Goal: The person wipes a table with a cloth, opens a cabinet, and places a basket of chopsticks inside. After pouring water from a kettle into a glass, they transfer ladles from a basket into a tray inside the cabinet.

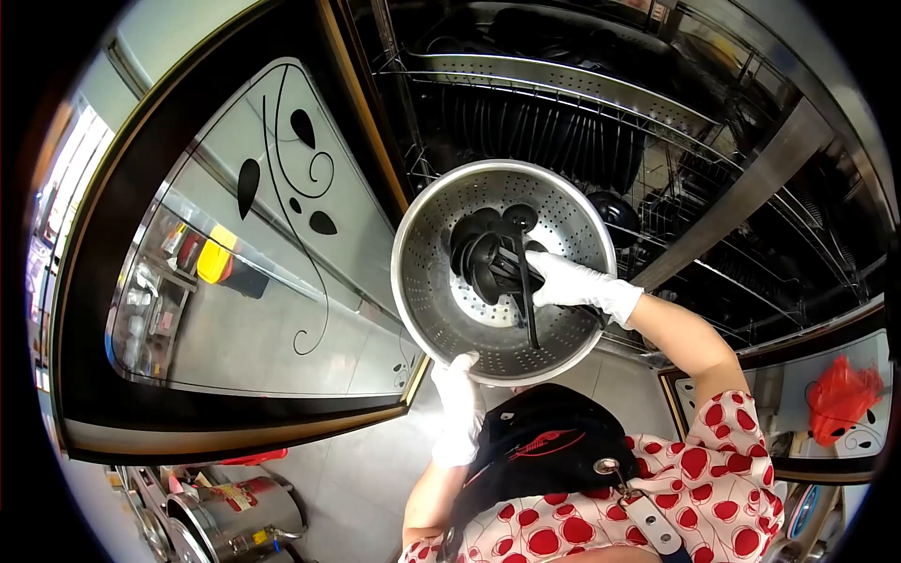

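A large perforated metal colander [572,349] is held up in front of me, with a bunch of black spoons and ladles [486,258] inside it. My left hand [457,399], in a white glove, grips the near rim, its thumb over the edge. Inside the bowl my right hand [574,284], also gloved in white, is closed on the handles of the black utensils. One long-handled black ladle [524,272] lies over the bunch, its round end toward the far side. Part of the right fingers is hidden behind the handles.
Behind the colander stands an open cabinet with wire racks [582,103] and a row of dark plates [540,131]. A patterned glass door [310,253] swings open at left. A metal pot [246,516] is at lower left, a red bag [840,399] at right.
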`<state>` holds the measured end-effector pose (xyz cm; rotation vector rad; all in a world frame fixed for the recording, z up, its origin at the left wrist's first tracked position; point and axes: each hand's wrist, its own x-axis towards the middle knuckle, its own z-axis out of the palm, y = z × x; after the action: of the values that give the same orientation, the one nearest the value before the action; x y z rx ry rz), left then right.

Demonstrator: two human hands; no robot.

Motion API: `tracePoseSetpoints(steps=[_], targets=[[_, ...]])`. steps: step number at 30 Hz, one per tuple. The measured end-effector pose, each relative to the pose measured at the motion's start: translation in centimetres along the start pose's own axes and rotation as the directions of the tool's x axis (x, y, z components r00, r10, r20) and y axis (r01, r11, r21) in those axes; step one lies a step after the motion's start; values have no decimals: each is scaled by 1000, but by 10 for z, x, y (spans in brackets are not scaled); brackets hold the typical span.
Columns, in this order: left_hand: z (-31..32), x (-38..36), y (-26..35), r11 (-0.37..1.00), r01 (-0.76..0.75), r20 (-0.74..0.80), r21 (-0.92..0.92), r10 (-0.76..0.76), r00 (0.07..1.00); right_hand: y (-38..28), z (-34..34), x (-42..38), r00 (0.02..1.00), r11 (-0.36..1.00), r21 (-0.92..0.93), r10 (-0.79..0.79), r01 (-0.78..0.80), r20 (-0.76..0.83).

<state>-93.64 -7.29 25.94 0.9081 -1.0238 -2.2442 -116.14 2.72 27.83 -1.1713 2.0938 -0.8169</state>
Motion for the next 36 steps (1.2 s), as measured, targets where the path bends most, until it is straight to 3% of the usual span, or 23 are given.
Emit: tracePoseSetpoints(steps=[1, 3, 5, 7, 9, 11, 12, 15, 16, 17, 19, 20, 21, 23, 24, 25, 27, 31, 32, 36], targets=[[2, 0, 2, 1000, 1, 5, 0, -1, 1000, 14, 0, 2, 1000, 1000, -1, 2, -2, -4], [5, 1, 3, 1000, 16, -4, -8, -16, 1000, 3, -8, -1, 999, 977, 213, -28, 21, 27], [4, 5, 1, 1000, 17, -5, -21, -18, 1000, -10, -17, -3, 999, 970, 241, -21, 13, 31], [3, 8, 0, 999, 16, -10, -33, -16, 1000, -39, -31, -10, 987, 854, 511, 20, -101, 161], [3, 9, 1, 999, 22, -23, -43, -23, 999, -43, -42, -9, 967, 859, 502, -31, -103, 251], [5, 9, 5, 999, 29, -32, -45, -30, 999, -52, -33, -12, 988, 644, 751, 54, -147, 147], [6, 8, 7, 998, 38, -42, -45, -40, 998, -52, -32, -13, 982, 460, 876, -49, -142, 184], [6, 7, 11, 996, 77, -40, -35, -78, 996, -54, -32, -15, 947, 380, 888, -81, -260, 312], [7, 8, 11, 997, 73, -41, -36, -74, 996, -51, -31, -10, 939, 419, 865, -77, -276, 337], [7, 9, 10, 996, 75, -48, -43, -77, 996, -61, -30, -15, 945, 343, 894, -49, -288, 323], [6, 14, 5, 996, 76, -52, -49, -79, 996, -69, -30, -17, 962, 332, 912, -48, -239, 269], [2, 17, -1, 996, 67, -54, -51, -70, 996, -64, -31, -11, 962, 479, 849, -32, -224, 271], [1, 19, -1, 997, 55, -54, -53, -58, 997, -58, -32, 6, 958, 761, 636, -68, -132, 280], [5, 16, 6, 997, 59, -50, -57, -62, 997, -66, -29, -2, 963, 662, 732, -54, -163, 263], [9, 15, 9, 995, 68, -48, -70, -71, 996, -75, -32, -5, 946, 587, 790, -119, -178, 302], [6, 16, 5, 996, 69, -39, -65, -71, 997, -69, -36, 5, 947, 785, 614, -133, -80, 293], [7, 24, 9, 999, 44, -14, -25, -44, 999, -88, -38, 1, 996, 971, 238, 14, -35, 89], [13, 26, 12, 998, 32, -10, -53, -33, 999, -138, -74, -16, 979, 980, 47, -197, 195, 53], [11, 28, 11, 998, 29, 1, -46, -29, 1000, -141, -85, -10, 984, 983, -80, -157, 164, 82], [13, 28, 16, 999, 30, 9, 30, -30, 1000, -158, -146, -18, 919, 901, -303, -367, 312, -145]])
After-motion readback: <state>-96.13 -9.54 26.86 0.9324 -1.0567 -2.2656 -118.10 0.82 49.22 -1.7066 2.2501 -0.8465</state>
